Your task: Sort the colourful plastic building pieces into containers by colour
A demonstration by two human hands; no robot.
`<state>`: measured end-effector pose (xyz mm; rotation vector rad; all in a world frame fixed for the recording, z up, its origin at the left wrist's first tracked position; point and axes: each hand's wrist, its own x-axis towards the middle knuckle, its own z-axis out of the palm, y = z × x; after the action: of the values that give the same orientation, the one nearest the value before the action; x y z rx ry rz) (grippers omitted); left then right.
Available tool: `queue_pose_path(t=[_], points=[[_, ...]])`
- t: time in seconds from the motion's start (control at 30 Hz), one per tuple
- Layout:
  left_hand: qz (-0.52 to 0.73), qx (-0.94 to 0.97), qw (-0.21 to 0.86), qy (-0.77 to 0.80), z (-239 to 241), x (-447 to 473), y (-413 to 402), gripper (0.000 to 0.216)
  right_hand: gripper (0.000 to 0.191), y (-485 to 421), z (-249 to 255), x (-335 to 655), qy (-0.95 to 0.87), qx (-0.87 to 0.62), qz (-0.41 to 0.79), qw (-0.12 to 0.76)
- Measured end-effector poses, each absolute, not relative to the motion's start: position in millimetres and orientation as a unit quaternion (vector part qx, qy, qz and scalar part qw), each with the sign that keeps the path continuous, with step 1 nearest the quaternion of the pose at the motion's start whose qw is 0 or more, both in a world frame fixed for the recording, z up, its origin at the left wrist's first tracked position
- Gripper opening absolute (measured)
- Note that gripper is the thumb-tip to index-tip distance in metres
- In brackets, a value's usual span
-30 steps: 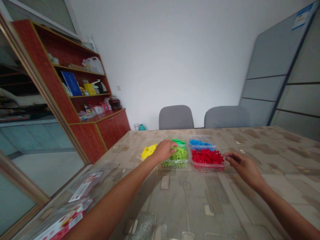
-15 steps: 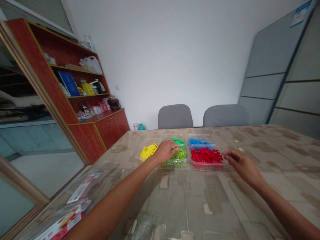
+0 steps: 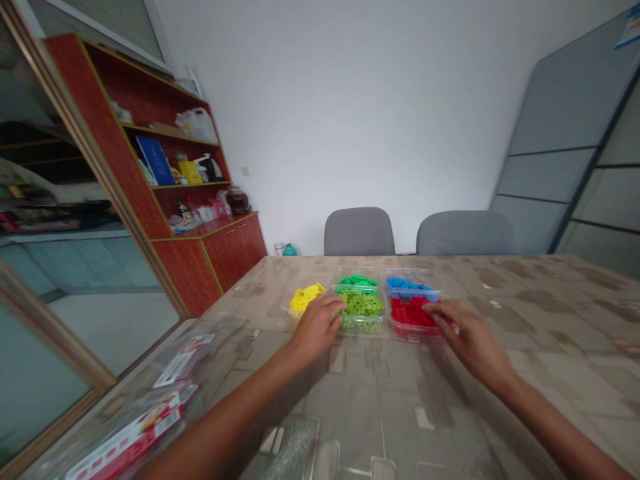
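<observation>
Clear plastic trays of small coloured pieces stand together mid-table: yellow pieces [image 3: 307, 297], light green pieces [image 3: 362, 305], dark green pieces [image 3: 356, 281], blue pieces [image 3: 406, 283] and red pieces [image 3: 407, 315]. My left hand [image 3: 316, 328] has its fingers curled on the near left corner of the light green tray. My right hand [image 3: 465, 339] grips the near right corner of the red tray, with thumb and fingers over its rim.
The patterned table [image 3: 380, 400] has a glass top. A flat clear package with a red and white card [image 3: 135, 427] lies at the near left edge. Two grey chairs [image 3: 359, 231] stand at the far side. A red-brown shelf cabinet [image 3: 165, 173] is at the left.
My left hand has drawn back from on top of the light green pieces to the tray's near corner. My right hand has moved left onto the red tray. The view has shifted slightly.
</observation>
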<state>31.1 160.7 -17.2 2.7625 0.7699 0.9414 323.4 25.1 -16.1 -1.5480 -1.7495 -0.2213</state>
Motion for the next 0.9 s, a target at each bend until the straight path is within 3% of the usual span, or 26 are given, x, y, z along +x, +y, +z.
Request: queue_pose_path(t=[0.33, 0.6, 0.83, 0.9], points=[[0.399, 0.898, 0.085, 0.163, -55.3, 8.7, 89.2, 0.04, 0.036, 80.7, -19.5, 240.5, -0.775, -0.556, -0.085, 0.288], [0.388, 0.902, 0.095, 0.16, -58.9, 9.8, 90.1, 0.038, 0.035, 68.9, -24.5, 252.8, -0.756, -0.563, -0.068, 0.327], [0.37, 0.909, 0.107, 0.159, -60.6, 11.7, 84.8, 0.036, 0.033, -11.2, -32.9, 265.0, -0.714, -0.586, 0.106, 0.369], [0.367, 0.908, 0.114, 0.167, -57.7, 12.0, 84.2, 0.035, 0.043, -28.3, -41.2, 261.1, -0.708, -0.596, 0.156, 0.347]])
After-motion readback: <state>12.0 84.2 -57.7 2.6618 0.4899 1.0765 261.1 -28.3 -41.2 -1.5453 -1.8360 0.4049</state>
